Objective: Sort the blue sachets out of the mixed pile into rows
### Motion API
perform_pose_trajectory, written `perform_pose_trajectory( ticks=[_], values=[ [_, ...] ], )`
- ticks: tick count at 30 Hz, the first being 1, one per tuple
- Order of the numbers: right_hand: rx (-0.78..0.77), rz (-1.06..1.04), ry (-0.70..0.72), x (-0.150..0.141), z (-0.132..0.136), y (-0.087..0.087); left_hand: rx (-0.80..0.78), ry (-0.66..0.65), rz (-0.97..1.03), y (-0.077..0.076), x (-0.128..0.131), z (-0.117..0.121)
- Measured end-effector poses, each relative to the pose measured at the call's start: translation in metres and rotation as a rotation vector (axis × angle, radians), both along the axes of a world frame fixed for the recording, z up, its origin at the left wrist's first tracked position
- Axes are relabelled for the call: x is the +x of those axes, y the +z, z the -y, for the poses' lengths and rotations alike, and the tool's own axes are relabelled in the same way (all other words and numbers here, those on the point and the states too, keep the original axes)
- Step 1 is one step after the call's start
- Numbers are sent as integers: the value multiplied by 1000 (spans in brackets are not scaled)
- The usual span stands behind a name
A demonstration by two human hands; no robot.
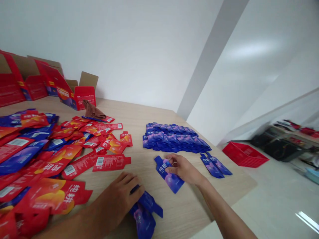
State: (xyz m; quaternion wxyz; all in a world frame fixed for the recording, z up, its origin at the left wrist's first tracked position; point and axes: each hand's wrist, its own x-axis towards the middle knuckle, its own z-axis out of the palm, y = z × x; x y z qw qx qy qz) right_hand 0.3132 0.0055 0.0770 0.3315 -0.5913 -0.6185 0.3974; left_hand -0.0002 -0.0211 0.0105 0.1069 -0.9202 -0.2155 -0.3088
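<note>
Between the thumb and fingers of my right hand [183, 168] is a blue pouch [171, 181], its printed front facing up, just over the table. My left hand [126, 196] is closed on blue pouches [146, 219] near the front edge; their spouted ends stick out to the right, and the palm hides the rest. Beyond my right hand lie overlapping rows of blue pouches [171, 136]. Two more blue pouches [215, 165] rest to its right. Left of my left hand spreads a loose heap of red pouches [57, 162] mixed with blue ones.
Open red cartons [84, 96] stand along the wall at the back left. A brown cloth [93, 110] lies in front of them. On the floor past the table's right edge sits a red crate [245, 153], with dark bins and shelving behind it.
</note>
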Motion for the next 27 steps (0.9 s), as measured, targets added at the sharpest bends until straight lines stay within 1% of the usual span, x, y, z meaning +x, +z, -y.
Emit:
perform_pose_trajectory(
  ticks=[2,3,5,7,10,12,15,18,20,22,25,27],
  values=[
    [117,129,-96,-3,11,-5,-42,2,12,-17,0,-1],
    [163,228,-120,-6,19,-8,-57,5,18,-24,1,-2],
    [215,467,-123,-14,36,-11,-80,8,28,-34,1,-1],
    [231,652,-117,-21,50,-14,-92,12,45,-40,1,-1],
    [257,713,-154,-26,62,-18,-96,29,71,-43,-1,-2],
    [279,731,-195,-22,66,-22,-87,27,78,-44,-3,-3],
    [326,775,-278,-2,70,-25,-78,20,87,-46,-5,-5],
    [366,871,-424,32,70,-22,-88,10,101,-49,-5,-7],
    [339,983,-549,57,67,-17,-73,-16,111,-50,-5,-9],
    [277,1080,-647,76,62,-13,-68,-20,108,-50,-5,-10],
    [208,1136,-710,90,55,-15,-56,-1,92,-44,-7,-9],
    [192,1147,-708,91,51,-20,-65,16,63,-39,-8,-7]
  ],
)
